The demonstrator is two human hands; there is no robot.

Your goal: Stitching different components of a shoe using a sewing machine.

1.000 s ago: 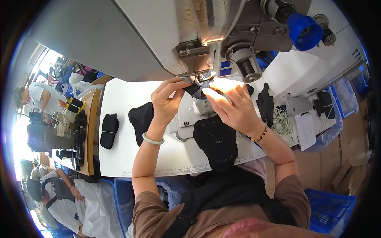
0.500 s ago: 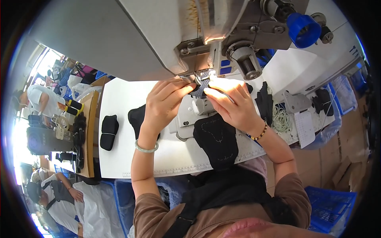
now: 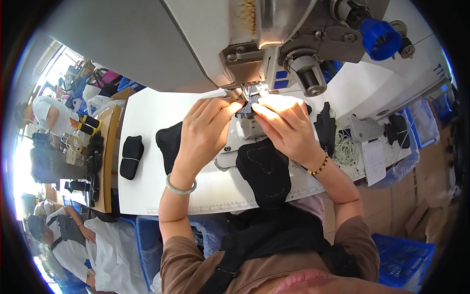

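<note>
Under the lit needle area of a sewing machine, a small dark grey speckled fabric piece lies between my two hands. My left hand pinches its left edge between thumb and fingers, close to the presser foot. On the other side, my right hand grips the right edge with thumb and forefinger. Nearer to me, a black padded piece with pale stitched outlines lies across the table front. Another black piece is partly covered by my left forearm.
A tied black bundle sits on the white table at left. Black strips and a tangle of pale cord lie at right. Blue crates stand on the floor. Two people are at far left.
The view has shifted slightly. The grey fabric piece has turned a little and shows a narrower face. Both hands keep their pinch on it, close to the needle.
</note>
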